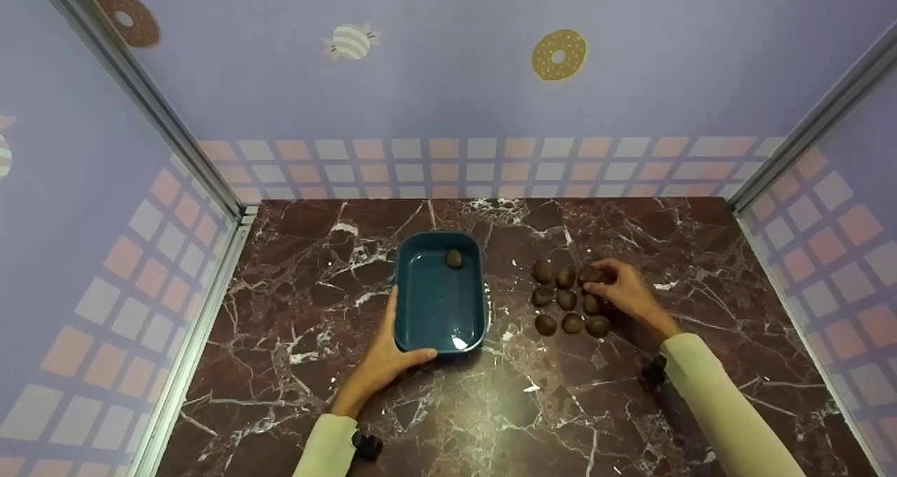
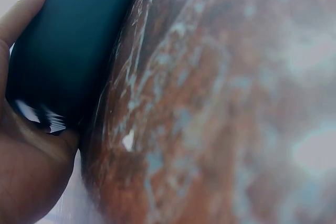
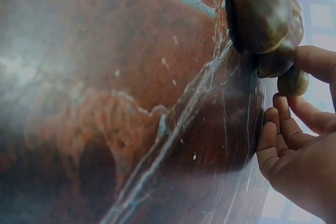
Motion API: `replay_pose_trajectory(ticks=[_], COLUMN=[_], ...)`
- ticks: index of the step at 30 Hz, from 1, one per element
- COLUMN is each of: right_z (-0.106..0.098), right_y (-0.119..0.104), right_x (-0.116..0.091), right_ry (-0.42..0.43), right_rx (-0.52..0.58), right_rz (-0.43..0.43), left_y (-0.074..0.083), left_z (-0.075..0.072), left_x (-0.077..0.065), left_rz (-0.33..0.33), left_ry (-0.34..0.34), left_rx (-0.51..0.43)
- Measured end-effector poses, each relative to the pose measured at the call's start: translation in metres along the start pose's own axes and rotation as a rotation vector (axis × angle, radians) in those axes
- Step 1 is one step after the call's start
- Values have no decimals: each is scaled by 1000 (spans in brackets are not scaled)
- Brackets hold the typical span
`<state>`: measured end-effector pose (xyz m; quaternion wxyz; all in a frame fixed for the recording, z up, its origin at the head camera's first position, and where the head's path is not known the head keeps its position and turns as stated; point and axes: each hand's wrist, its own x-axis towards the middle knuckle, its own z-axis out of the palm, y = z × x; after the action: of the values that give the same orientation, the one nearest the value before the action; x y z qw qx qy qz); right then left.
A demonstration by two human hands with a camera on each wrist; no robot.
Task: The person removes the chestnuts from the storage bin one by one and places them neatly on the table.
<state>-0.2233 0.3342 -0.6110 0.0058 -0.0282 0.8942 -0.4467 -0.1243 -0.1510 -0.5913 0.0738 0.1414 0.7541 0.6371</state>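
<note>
A deep teal rectangular dish (image 1: pixel 440 302) stands on the marble-patterned table, with one brown chestnut (image 1: pixel 454 258) inside near its back right corner. My left hand (image 1: pixel 392 351) holds the dish at its near left corner, fingers along the left wall and thumb at the front. To the right of the dish, several chestnuts (image 1: pixel 566 299) lie in rough rows. My right hand (image 1: pixel 625 292) is at the back right of these rows. Between its thumb and fingertips it pinches a chestnut (image 3: pixel 293 82), partly hidden in the head view. Other chestnuts (image 3: pixel 262 14) stand right beside those fingers.
A purple back wall (image 1: pixel 448 99) with a checked band rises behind the table (image 1: pixel 315 407). Side panels (image 1: pixel 126 274) close in the left and right, with metal rails at the corners. A strip of bare marble lies between dish and chestnuts.
</note>
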Motion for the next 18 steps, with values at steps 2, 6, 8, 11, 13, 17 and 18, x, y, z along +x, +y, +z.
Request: replay_pose_trajectory(ticks=[2, 6, 8, 11, 13, 17, 18], right_z=[0, 0, 0, 1, 0, 0, 0], right_y=[0, -1, -1, -2, -3, -4, -5], right_x=[0, 1, 1, 1, 2, 2, 2], right_ry=[-5, -17, -18, -17, -18, -27, -29], right_rx=[-18, -41, -52, -60, -61, -56, -55], right_rz=[-2, -9, -12, -13, -10, 0, 4], left_y=[-1, -3, -4, -3, -3, 0, 0], left_z=[0, 1, 1, 1, 1, 0, -1], left_x=[0, 0, 0, -1, -1, 0, 0], left_rz=[-4, -12, -18, -17, -9, 0, -2], left_ry=[3, 19, 23, 21, 16, 6, 3], left_rx=[-13, -27, -28, -27, -22, 5, 10])
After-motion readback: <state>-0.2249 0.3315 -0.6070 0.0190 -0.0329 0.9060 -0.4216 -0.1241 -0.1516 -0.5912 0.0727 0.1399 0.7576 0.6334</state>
